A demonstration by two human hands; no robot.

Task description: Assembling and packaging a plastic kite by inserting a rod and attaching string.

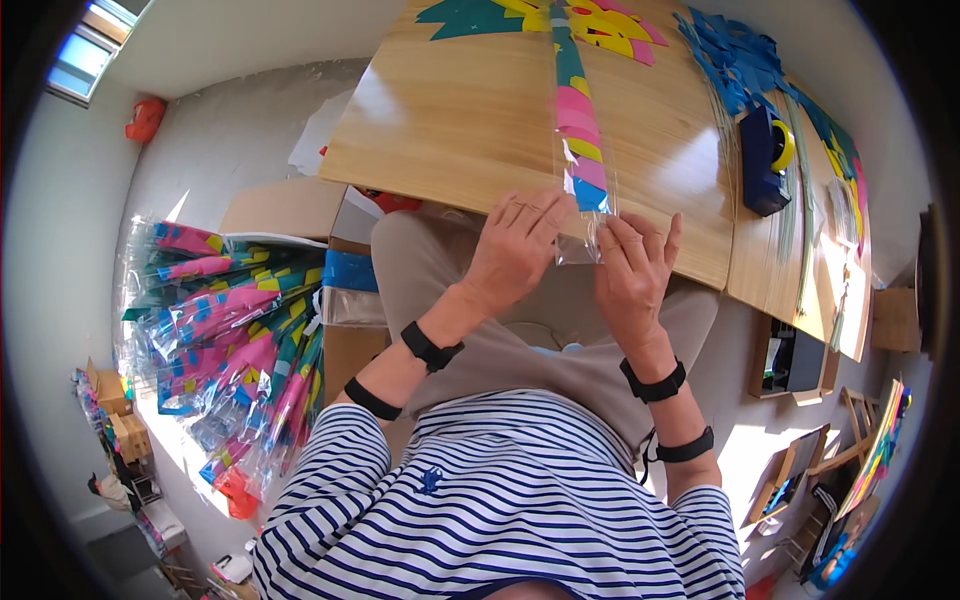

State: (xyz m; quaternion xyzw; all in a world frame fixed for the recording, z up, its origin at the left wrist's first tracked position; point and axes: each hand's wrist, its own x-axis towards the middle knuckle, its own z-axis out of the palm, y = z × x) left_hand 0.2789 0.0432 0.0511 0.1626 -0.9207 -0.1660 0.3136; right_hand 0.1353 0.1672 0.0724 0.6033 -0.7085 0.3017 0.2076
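A long, narrow bundle of coloured sheet material point(577, 112), banded in green, pink, yellow and blue, lies on the wooden table inside a clear plastic sleeve point(577, 250). Its far end fans out into pointed green, yellow and pink pieces. The sleeve's near end hangs past the table's front edge, over my lap. My left hand point(515, 245) pinches the left side of this end, fingertips beside the blue tip of the bundle. On the right side, the thumb and fingers of my right hand point(635, 260) close on the plastic, with the little finger raised.
A dark blue tape dispenser point(760, 175) with yellow tape stands on the right of the table point(450, 110). Beyond it lie blue cut pieces point(735, 60) and thin rods point(806, 220). Many sleeved bundles point(225, 330) pile up at left, beside a cardboard box point(275, 208).
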